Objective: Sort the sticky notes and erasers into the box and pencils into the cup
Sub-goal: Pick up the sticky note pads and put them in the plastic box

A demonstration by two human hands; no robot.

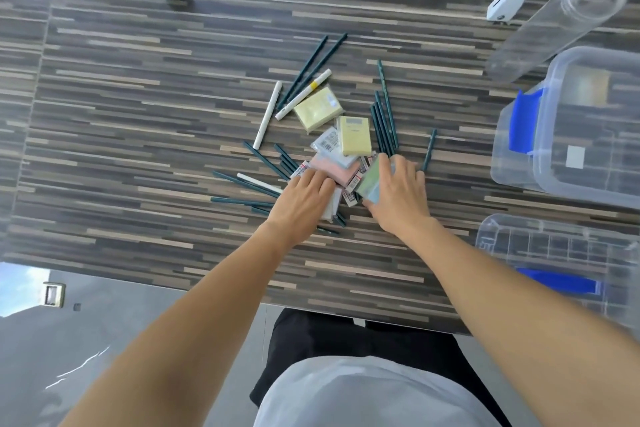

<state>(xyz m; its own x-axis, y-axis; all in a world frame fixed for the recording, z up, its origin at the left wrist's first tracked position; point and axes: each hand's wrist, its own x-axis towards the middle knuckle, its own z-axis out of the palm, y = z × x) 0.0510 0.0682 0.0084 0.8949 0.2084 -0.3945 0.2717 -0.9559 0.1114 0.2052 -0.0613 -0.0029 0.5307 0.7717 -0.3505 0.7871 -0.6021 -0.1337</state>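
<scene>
My right hand (pixel 398 198) gripped a green pad (pixel 371 184); my left hand (pixel 301 201) lay flat, unclenched, on the pink pad (pixel 337 172) among scattered pencils (pixel 382 125).

Dark green pencils (pixel 382 121), pale yellow sticky notes (pixel 318 108) and a pink pad (pixel 334 170) lie on a brown-striped surface (pixel 138 107).

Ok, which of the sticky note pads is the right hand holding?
The green pad, gripped at the near right of the pile by the right hand. The two yellow pads lie untouched farther back; the pink pad sits by the left hand.
</scene>
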